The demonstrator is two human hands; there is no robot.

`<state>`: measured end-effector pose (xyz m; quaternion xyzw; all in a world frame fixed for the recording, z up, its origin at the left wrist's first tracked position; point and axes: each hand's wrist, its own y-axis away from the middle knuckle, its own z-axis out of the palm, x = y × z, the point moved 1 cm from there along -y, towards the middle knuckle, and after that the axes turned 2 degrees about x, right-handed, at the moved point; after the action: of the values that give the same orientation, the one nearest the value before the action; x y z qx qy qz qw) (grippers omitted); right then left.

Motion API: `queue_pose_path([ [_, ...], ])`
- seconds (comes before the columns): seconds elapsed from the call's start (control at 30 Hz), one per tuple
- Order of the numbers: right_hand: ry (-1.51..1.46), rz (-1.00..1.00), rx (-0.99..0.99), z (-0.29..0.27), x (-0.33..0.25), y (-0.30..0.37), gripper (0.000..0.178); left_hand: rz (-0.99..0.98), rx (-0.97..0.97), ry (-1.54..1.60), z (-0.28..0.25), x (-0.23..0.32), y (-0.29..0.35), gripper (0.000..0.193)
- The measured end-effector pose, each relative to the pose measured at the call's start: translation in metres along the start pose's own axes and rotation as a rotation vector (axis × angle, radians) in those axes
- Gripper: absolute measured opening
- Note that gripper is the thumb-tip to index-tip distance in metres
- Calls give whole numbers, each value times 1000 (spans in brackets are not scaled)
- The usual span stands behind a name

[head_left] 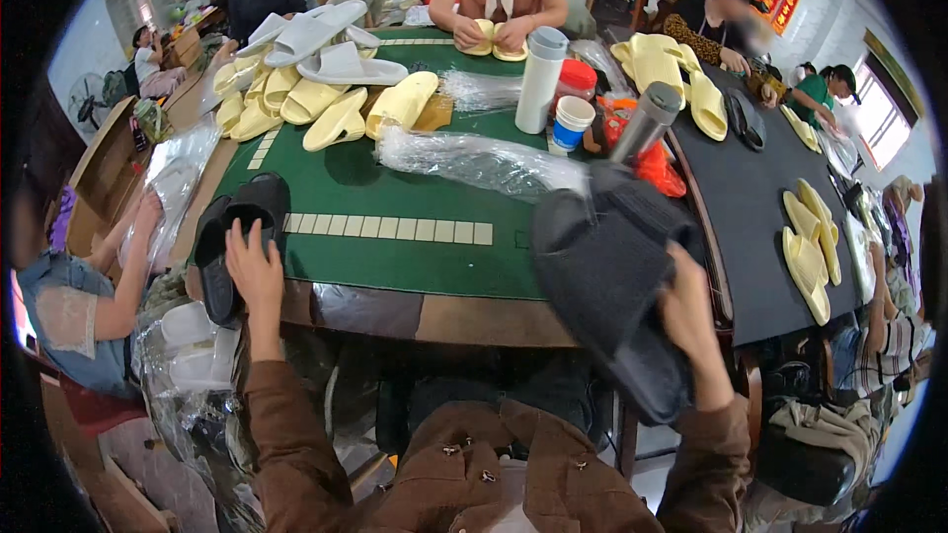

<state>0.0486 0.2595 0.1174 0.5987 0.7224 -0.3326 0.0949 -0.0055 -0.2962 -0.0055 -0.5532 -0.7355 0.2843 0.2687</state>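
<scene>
At the front right, my right hand [688,311] grips a pair of black slide slippers [614,262], raised and tilted in front of the table edge. Its fingertips are partly hidden by the slippers. My left hand [255,265] lies with fingers stretched out against another pair of black slippers [259,199] at the table's left front corner. One slipper of that pair hangs over the edge. Between my hands a row of small pale squares [395,228] runs along the green tabletop [346,262].
Yellow slippers [314,104] and pale grey slippers [316,35] are heaped at the far left. Clear plastic bags [484,160], a white bottle [541,79], a paper cup [572,124] and a grey tumbler [647,123] stand or lie mid-table. People sit around; a black table [755,237] adjoins at right.
</scene>
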Motion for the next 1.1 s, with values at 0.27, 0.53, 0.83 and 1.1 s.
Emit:
queue_pose_path([
  [0.27, -232, 92, -105, 149, -30, -42, 24, 10, -319, 713, -42, 131, 21, 31],
  [0.53, -552, 8, -293, 169, -19, -18, 60, 146, -376, 937, -76, 206, 53, 40],
  [0.83, -428, 218, -149, 105, 10, -35, 39, 334, -243, 658, -26, 249, 49, 42],
  [1.1, -302, -21, -33, 165, 40, -50, 50, 360, -243, 786, -3, 272, 9, 35],
])
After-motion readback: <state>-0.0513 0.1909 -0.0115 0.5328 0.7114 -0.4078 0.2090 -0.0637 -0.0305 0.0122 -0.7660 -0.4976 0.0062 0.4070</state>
